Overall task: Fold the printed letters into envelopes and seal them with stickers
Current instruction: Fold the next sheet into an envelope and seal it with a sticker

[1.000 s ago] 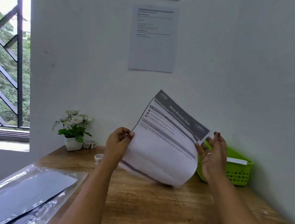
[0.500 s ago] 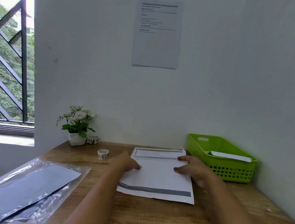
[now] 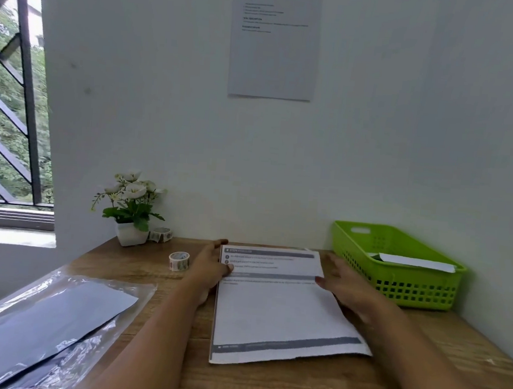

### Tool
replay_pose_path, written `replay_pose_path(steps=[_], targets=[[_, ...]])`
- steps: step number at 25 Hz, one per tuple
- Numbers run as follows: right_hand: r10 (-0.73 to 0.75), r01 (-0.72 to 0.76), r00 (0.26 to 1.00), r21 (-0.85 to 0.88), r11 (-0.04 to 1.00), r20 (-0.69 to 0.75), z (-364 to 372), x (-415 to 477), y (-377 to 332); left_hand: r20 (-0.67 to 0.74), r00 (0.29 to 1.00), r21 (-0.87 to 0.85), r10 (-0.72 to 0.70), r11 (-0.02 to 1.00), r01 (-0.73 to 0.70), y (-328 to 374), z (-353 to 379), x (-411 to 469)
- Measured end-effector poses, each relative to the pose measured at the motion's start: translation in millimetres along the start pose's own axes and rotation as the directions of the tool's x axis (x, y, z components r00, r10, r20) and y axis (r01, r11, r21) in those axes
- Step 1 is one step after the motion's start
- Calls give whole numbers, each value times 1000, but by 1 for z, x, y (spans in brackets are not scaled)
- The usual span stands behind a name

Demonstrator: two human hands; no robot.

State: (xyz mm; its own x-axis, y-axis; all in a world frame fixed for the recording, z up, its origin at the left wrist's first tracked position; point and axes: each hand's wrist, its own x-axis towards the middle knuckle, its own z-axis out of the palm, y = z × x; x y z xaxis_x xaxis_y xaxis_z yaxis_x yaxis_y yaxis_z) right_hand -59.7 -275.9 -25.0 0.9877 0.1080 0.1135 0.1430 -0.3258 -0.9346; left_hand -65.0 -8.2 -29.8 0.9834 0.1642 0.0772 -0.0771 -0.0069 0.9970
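Observation:
A printed letter (image 3: 273, 312) with grey bands lies on the wooden table (image 3: 295, 387) in front of me. My left hand (image 3: 211, 270) grips its far left edge, thumb on top of the sheet. My right hand (image 3: 346, 289) holds the far right edge the same way. The far part of the sheet looks slightly lifted. A roll of stickers (image 3: 178, 261) stands just left of my left hand, and a second roll (image 3: 160, 234) sits by the plant. A clear plastic pack of dark envelopes (image 3: 42, 325) lies at the near left.
A green plastic basket (image 3: 410, 289) stands at the far right against the wall with a white envelope (image 3: 415, 262) in it. A small white pot of flowers (image 3: 131, 212) sits at the back left. A notice sheet (image 3: 275, 42) hangs on the wall.
The letter, held up in the air a second ago, has come down flat on the table. Both hands have slid along its sides toward the far edge.

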Motion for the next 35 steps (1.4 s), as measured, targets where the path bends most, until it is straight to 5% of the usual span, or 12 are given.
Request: replay_pose_path(steps=[4, 12, 16, 20, 23, 26, 35], targets=[[18, -12, 1000, 245, 969, -22, 0, 13, -11, 58, 997, -53, 51, 997, -48, 2, 0, 4], [-162, 158, 986, -120, 980, -32, 4, 23, -10, -79, 980, -94, 184, 977, -191, 5, 4, 9], [-203, 202, 958, -28, 979, -203, 2, 18, -13, -117, 971, -143, 210, 963, -226, 6, -1, 4], [-198, 244, 934, 124, 962, -296, 8, 15, -14, -169, 969, -157, 178, 966, -205, 6, 0, -2], [-170, 197, 977, 248, 948, -128, 8, 7, -16, -169, 975, -214, 142, 961, -177, 7, 3, -7], [-141, 142, 990, 205, 969, -18, 9, 1, -16, -153, 980, -246, 130, 955, -165, 7, 7, -8], [-150, 177, 981, 256, 950, -122, 7, 5, -17, -50, 999, -206, -16, 979, 6, 8, 0, -14]])
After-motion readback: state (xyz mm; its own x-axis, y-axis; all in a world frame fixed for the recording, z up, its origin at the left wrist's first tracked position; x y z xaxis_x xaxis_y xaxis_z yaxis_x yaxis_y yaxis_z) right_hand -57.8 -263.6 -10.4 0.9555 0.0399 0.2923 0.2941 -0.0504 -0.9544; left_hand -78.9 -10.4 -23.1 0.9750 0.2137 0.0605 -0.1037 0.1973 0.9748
